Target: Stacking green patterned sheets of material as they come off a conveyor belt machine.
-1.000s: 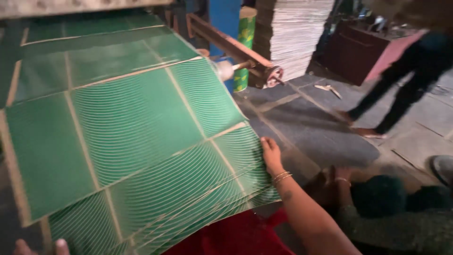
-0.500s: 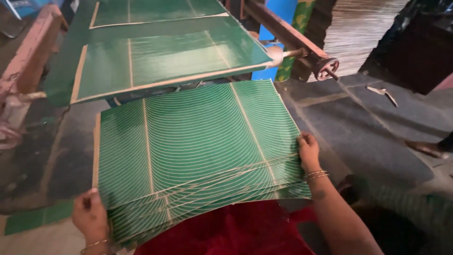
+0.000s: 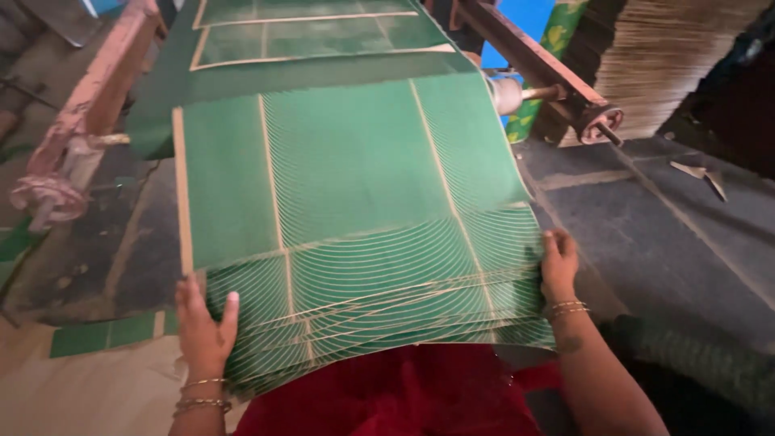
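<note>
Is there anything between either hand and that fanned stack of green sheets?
Nothing visible. The left hand grips the near left corner of the green sheet stack, and the right hand holds its right edge; both touch the sheets directly.

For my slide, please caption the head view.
Both hands, left and right, hold a fanned stack of green sheets.

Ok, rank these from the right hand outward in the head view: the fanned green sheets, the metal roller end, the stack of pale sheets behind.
1. Fanned green sheets: under the right hand, gripped at their right edge.
2. Metal roller end: beyond, up the right side.
3. Stack of pale sheets: farthest, top right corner.
</note>
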